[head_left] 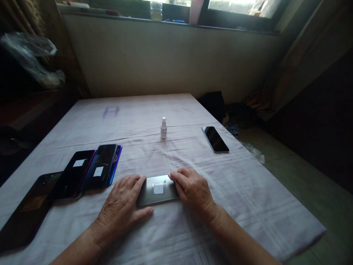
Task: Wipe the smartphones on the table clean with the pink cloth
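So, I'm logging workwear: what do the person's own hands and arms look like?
The left hand and right hand are bare: no gloves, and no ring, watch or bracelet shows. Both forearms are uncovered as far as the view reaches, with no sleeve visible.

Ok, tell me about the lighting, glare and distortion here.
Head view: daylight washes out the window, while the far right sinks into darkness; head view: a pale sheen lies on the held phone; head view: the lower-left phone looks stretched toward the frame's edge; head view: print on the bottle looks soft.

Dim; light from bright window [234,6]
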The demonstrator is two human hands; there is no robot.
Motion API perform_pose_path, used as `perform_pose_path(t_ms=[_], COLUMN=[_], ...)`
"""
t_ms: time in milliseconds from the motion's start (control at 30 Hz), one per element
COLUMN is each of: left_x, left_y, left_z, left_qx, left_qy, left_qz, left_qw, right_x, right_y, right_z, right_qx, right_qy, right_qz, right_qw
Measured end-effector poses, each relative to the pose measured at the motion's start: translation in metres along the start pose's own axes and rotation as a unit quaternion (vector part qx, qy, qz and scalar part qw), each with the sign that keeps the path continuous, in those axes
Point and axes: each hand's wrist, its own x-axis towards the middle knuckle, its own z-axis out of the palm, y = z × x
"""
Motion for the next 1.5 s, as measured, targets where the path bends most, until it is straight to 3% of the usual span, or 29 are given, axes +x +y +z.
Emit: perform_pose_path(t_ms=[167,367,600,833,1100,1333,1500], left_x=[-0.004,-0.004,-0.006,-0.005,-0.005,-0.006,-0.004], left_y=[-0.008,-0.009,-0.011,-0.009,-0.009,-0.005,-0.004], left_z=[0.002,0.003,0.004,0.004,0.004,0.005,0.004], left_qx=[-0.05,-0.071,-0.075,-0.088,-0.074,-0.072,-0.065], left_qy=[0.005,0.004,0.005,0.006,0.011,0.027,0.028], left_qz=[0.005,0.004,0.004,-0.007,0.006,0.008,0.014], left_qw=[0.999,0.997,0.997,0.996,0.997,0.997,0.997], right_x=[-0.004,-0.027,-0.01,-0.023,-0.004,-0.01,-0.013], right_y=[-0.009,-0.008,-0.015,-0.016,-0.013,-0.006,-0.013], right_z=[0.003,0.006,0.013,0.012,0.014,0.009,0.01], right_qx=[-0.068,-0.056,-0.092,-0.08,-0.106,-0.117,-0.122], right_qy=[-0.067,-0.037,-0.054,-0.033,-0.027,0.006,-0.007], right_qz=[-0.015,-0.073,-0.032,-0.064,-0.007,0.044,0.004], right_qw=[0.995,0.995,0.994,0.994,0.994,0.992,0.993])
